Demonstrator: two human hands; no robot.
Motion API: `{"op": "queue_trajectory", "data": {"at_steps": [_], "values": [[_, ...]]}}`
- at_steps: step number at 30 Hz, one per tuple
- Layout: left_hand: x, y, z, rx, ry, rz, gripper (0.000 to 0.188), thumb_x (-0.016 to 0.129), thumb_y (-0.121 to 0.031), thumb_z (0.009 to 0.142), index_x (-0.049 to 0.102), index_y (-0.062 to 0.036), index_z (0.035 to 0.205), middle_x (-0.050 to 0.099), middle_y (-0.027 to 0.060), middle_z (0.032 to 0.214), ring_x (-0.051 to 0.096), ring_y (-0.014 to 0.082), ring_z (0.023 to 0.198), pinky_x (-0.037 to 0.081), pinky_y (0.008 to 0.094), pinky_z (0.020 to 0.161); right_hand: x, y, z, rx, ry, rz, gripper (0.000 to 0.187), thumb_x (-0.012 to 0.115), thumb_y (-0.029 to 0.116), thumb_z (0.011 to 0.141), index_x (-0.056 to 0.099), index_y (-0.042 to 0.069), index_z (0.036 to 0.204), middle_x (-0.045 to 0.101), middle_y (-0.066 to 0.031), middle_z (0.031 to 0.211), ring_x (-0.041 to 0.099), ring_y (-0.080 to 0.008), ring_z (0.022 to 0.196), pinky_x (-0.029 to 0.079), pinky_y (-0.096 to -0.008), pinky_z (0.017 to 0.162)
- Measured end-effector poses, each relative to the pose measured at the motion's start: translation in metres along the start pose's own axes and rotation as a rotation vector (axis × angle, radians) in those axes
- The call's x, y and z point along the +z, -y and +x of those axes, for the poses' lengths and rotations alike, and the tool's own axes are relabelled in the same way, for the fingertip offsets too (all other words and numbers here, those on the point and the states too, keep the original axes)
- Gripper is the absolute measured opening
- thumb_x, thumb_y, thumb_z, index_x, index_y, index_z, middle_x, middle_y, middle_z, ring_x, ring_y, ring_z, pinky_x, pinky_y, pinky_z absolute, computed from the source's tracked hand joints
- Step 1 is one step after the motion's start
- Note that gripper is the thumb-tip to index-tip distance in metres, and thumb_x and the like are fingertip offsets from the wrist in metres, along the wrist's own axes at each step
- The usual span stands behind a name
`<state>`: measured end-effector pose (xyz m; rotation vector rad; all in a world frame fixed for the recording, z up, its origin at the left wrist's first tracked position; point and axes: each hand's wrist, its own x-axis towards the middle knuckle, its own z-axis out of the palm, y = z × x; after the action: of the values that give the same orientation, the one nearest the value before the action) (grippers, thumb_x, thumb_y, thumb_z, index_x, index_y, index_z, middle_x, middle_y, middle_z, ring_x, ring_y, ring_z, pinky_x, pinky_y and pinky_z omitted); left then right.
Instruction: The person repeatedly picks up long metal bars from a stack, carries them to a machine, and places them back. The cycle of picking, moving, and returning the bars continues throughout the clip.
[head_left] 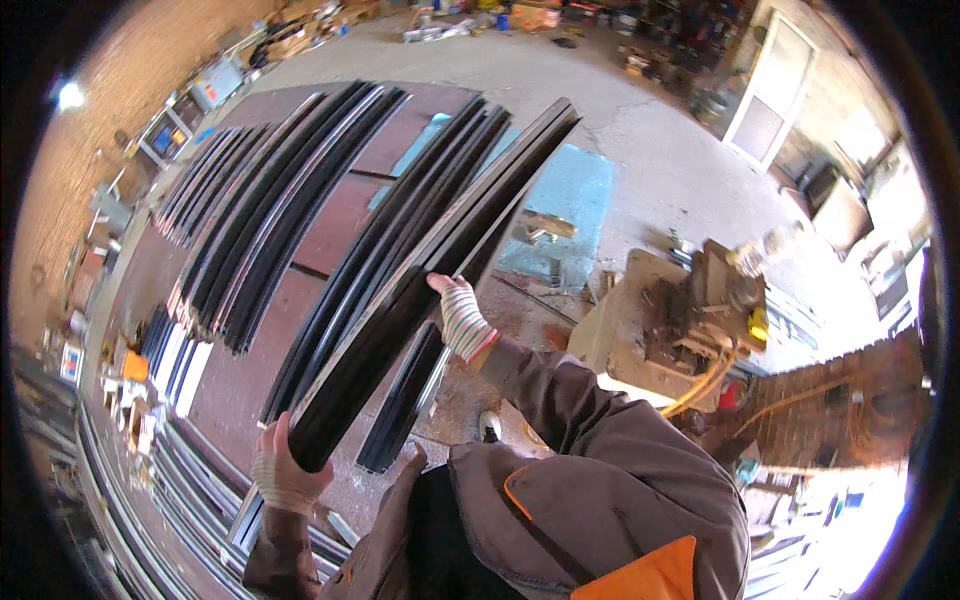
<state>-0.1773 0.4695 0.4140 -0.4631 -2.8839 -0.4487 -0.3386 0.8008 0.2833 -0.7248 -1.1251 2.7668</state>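
Head view, left hand: our left hand [285,465], in a light striped work glove, is clamped around the near end of a long black metal profile [430,270], fingers wrapped over its upper edge.
Head view, right hand: our right hand [460,315], also gloved, reaches out further up the same profile, its fingers closed on the profile's right edge.
Head view, profile: we hold it slanting away from us, the near end low at our left, the far end pointing up and right, lifted above the table.
Head view, table: a brown worktable [330,225] lies under the profile, and on it rest two bundles of similar dark profiles, one just beside the held piece [400,215], another well apart to the left [270,190].
Head view, below the right arm: a shorter black profile [405,400] lies near the table's edge.
Head view, right side: we see a grimy machine [700,300] standing on the concrete floor [650,150].
Head view, left edge: light metal strips [180,365] are stacked near the table.
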Motion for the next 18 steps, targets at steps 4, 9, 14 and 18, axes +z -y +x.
{"op": "queue_trajectory", "data": {"at_steps": [4,9,14,18], "values": [[-0.026,0.029,-0.018,0.209,-0.033,-0.007,0.091,0.077,-0.016,0.062,0.038,-0.0035,0.143,0.054,0.0227,0.112,0.056,0.0424,0.102,0.047,0.0533,0.089,0.012,0.008,-0.064,-0.116,-0.017,0.069,0.017,0.062,0.013,0.091,0.064,0.005,0.107,0.069,-0.0082,0.093,0.069,-0.0259,0.081,0.06,-0.0411,0.07],[-0.062,0.071,-0.04,0.413,0.05,-0.085,0.098,0.077,-0.016,0.061,0.034,-0.0025,0.147,0.054,0.0233,0.115,0.055,0.0424,0.104,0.047,0.0541,0.09,0.012,0.019,-0.195,-0.353,0.123,0.268,0.02,0.067,0.02,0.093,0.066,0.008,0.108,0.069,-0.0014,0.097,0.065,-0.0174,0.09,0.052,-0.0358,0.085],[-0.095,0.084,-0.052,0.608,0.104,-0.113,0.102,0.079,-0.021,0.057,0.035,-0.0014,0.148,0.054,0.0253,0.123,0.056,0.0428,0.111,0.049,0.0526,0.092,0.006,0.011,-0.325,-0.44,-0.029,0.345,0.034,0.069,0.032,0.094,0.066,0.005,0.115,0.07,-0.0063,0.111,0.066,-0.021,0.101,0.05,-0.0377,0.096],[-0.103,0.057,-0.049,0.802,0.082,-0.096,0.086,0.078,-0.017,0.063,0.043,-0.001,0.14,0.06,0.0231,0.114,0.06,0.0421,0.102,0.049,0.052,0.09,-0.022,-0.004,-0.401,-0.579,-0.259,0.317,0.048,0.071,0.037,0.092,0.061,0.002,0.123,0.068,-0.0082,0.117,0.064,-0.0248,0.106,0.049,-0.0402,0.1]]}}
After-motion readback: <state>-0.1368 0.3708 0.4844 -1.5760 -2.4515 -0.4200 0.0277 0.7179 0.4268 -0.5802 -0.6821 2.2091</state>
